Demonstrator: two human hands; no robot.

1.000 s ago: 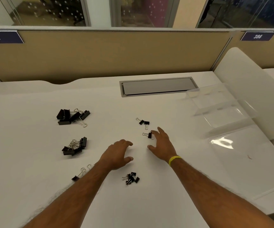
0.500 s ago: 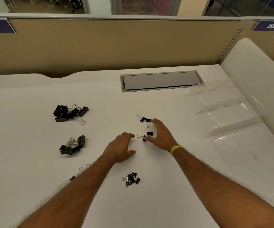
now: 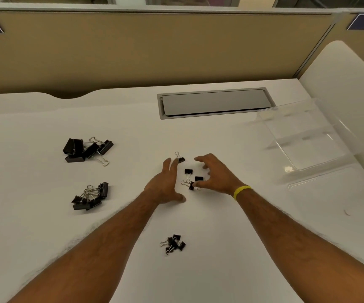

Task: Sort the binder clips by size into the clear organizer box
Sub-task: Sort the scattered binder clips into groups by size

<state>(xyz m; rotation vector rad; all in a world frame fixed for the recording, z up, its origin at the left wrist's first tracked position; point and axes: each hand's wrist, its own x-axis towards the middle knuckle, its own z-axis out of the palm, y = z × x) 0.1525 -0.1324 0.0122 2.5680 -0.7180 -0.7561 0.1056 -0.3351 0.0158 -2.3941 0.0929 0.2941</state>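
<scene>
Several small black binder clips [image 3: 189, 171] lie loose on the white desk between my hands. My left hand [image 3: 165, 184] rests flat with fingers apart, its fingertips touching one clip [image 3: 180, 158]. My right hand [image 3: 215, 174] hovers curled and open over the others, thumb beside a clip [image 3: 191, 185]. A pile of large clips [image 3: 85, 148] lies at the far left, a medium pile [image 3: 90, 196] lies below it, and a tiny pile [image 3: 173, 243] lies near me. The clear organizer box [image 3: 307, 136] stands open at the right.
A grey cable hatch [image 3: 215, 103] is set into the desk behind the clips. A tan partition wall runs along the back. A white curved divider [image 3: 347, 84] rises at the right, behind the box. The box's clear lid [image 3: 329, 189] lies flat toward me.
Both hands moved forward and closer together around the loose small clips. The clips have been pushed nearer to one another. The camera tilted down.
</scene>
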